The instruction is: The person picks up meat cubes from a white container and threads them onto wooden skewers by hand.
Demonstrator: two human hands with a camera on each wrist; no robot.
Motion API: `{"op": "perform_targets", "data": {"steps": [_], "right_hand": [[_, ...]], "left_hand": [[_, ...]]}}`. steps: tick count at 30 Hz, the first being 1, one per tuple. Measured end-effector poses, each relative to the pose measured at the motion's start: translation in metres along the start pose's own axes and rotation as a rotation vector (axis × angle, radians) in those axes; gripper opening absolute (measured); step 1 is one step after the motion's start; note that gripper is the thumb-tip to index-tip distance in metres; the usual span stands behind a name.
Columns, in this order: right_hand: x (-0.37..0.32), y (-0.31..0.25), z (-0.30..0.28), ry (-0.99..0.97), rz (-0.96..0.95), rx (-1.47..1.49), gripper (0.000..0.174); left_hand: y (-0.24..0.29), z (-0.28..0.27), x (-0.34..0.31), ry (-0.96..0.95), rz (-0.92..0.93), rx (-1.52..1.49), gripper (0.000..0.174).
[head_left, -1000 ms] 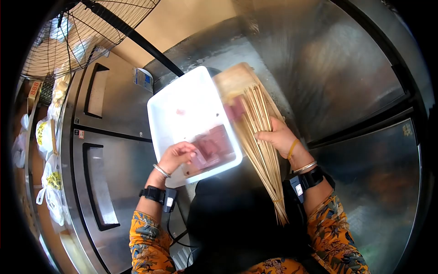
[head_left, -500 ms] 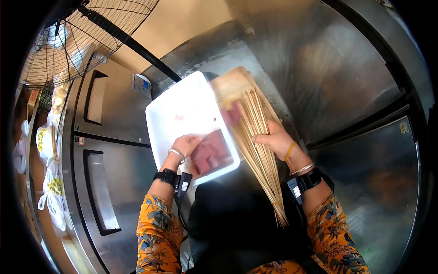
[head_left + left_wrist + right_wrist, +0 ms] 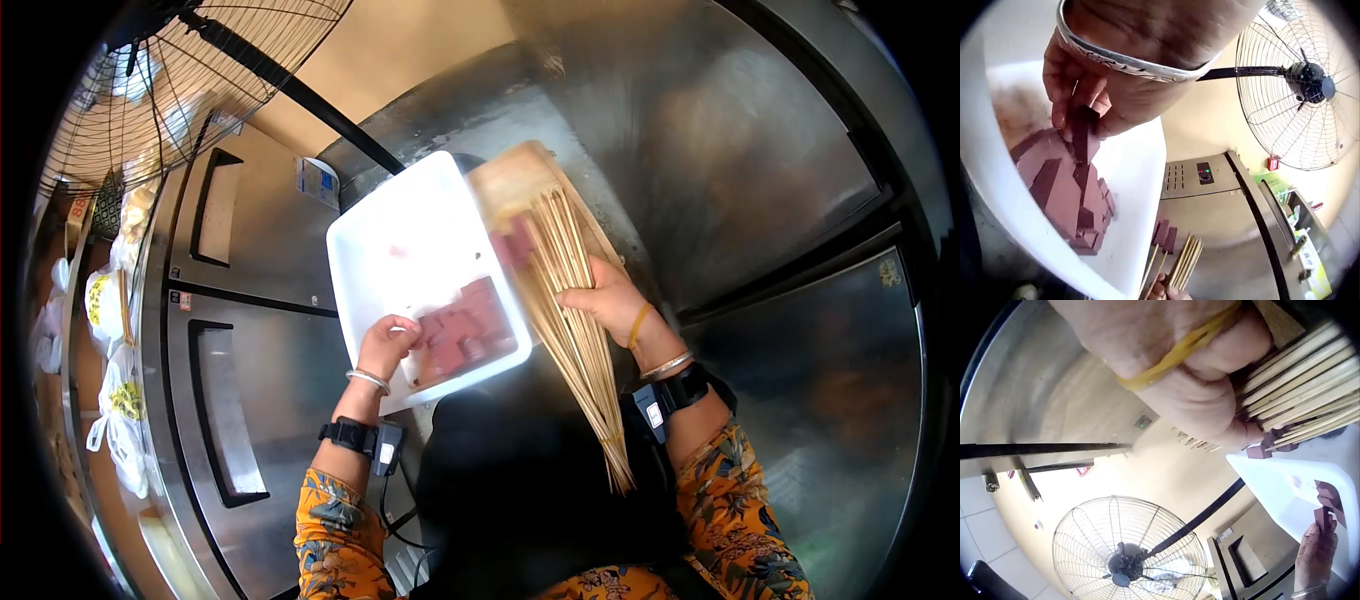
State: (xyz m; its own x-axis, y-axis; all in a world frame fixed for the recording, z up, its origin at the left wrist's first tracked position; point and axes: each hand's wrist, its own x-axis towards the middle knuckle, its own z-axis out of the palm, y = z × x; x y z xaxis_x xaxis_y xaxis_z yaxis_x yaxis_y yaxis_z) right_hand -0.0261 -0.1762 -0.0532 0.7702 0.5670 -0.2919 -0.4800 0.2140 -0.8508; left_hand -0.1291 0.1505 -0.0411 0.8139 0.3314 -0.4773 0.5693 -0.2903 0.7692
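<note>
Pinched between the thumb and fingers of my left hand (image 3: 388, 345) is a dark red slab (image 3: 1084, 134) that looks like blood curd, over the near end of a white tub (image 3: 360, 260). Under it lie several more smooth-cut dark red slabs (image 3: 465, 325) in a heap. My right hand (image 3: 610, 300) grips a thick bundle of bamboo skewers (image 3: 575, 310), thumb across the top, at the tub's right side. More dark red pieces (image 3: 513, 243) lie on a wooden cutting board (image 3: 515, 170), by the skewers' upper ends and partly covered by them.
A wire-caged fan (image 3: 1307, 81) on a black pole stands behind the tub to the left. Steel cabinets with black handles (image 3: 215, 410) line the left, and a large steel door (image 3: 730, 120) is on the right. Plastic bags (image 3: 120, 400) sit on shelves at far left.
My left hand reached rightward over the dark red slabs, then drew back left and toward me, now with a slab between its fingers. My right hand keeps its grip on the skewers, almost still.
</note>
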Motion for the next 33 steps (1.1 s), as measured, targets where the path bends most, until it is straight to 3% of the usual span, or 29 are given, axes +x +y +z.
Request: {"op": "perform_targets", "data": {"steps": [6,12,15,18,21,25,31,33], "right_hand": [[0.001,0.004,-0.006,-0.013,-0.012,-0.015,0.029],[0.002,0.005,-0.005,0.014,0.003,-0.018,0.029],[0.0,0.0,-0.003,0.014,0.019,-0.006,0.028],[-0.004,-0.006,0.001,0.025,0.031,0.017,0.027],[-0.004,-0.005,0.002,0.033,0.036,0.033,0.027],[-0.004,-0.01,0.004,0.016,0.026,-0.001,0.027],[0.003,0.006,-0.007,0.006,-0.008,-0.023,0.036],[0.004,0.009,-0.008,0.018,-0.019,-0.008,0.037]], "left_hand": [[-0.001,0.013,-0.015,0.012,0.201,0.159,0.009],[0.004,0.021,-0.008,-0.01,0.097,0.029,0.008],[0.01,0.026,-0.003,0.059,0.142,0.161,0.01],[0.031,0.031,-0.008,0.178,0.25,0.502,0.012],[0.038,0.032,0.01,0.226,0.429,0.509,0.012],[0.041,0.047,0.057,-0.12,0.509,0.307,0.019],[0.048,0.065,0.097,-0.445,0.329,0.534,0.028],[0.044,0.064,0.104,-0.498,0.363,0.569,0.03]]}}
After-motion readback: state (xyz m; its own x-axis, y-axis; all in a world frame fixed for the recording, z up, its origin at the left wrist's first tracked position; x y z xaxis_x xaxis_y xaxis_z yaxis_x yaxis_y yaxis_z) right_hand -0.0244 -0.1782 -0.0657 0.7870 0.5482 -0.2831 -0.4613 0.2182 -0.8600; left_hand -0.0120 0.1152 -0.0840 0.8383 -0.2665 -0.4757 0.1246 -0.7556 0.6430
